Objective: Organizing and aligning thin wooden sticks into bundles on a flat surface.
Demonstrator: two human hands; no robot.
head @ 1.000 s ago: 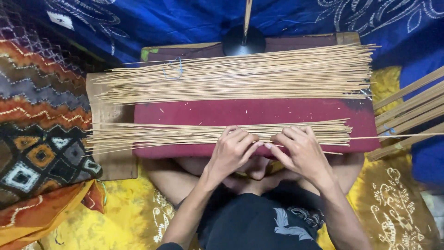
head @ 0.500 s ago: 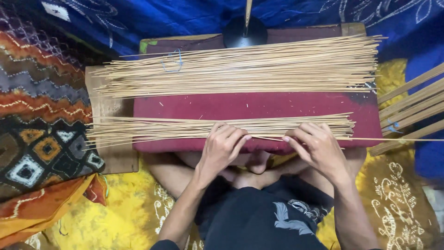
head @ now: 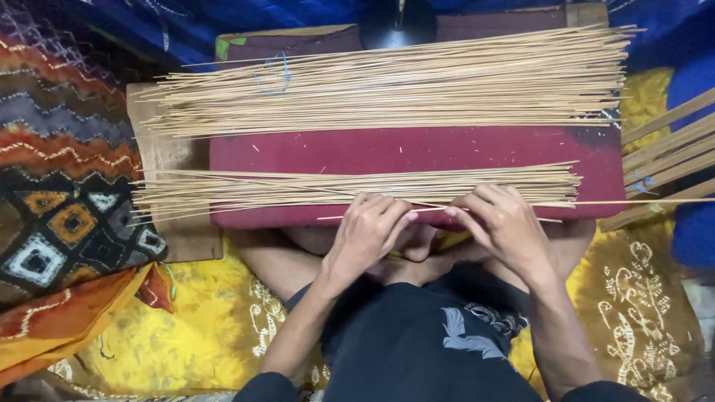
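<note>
Two hands work thin sticks at the near edge of a red-padded tabletop.

A red pad (head: 417, 147) covers the tabletop, with a wide pile of pale sticks (head: 395, 85) along its far side and a thinner near bundle (head: 246, 190) along the front edge. The left hand (head: 370, 231) and right hand (head: 500, 223) rest curled on the near bundle, fingertips pinching a single stick (head: 428, 210) between them. Flat wooden slats (head: 666, 160) lie at right.

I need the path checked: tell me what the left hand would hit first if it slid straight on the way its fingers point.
The left hand points up-right, away from the body, so it would likely meet the near pile of thin sticks first, its fingertips already at that pile's edge.
</note>
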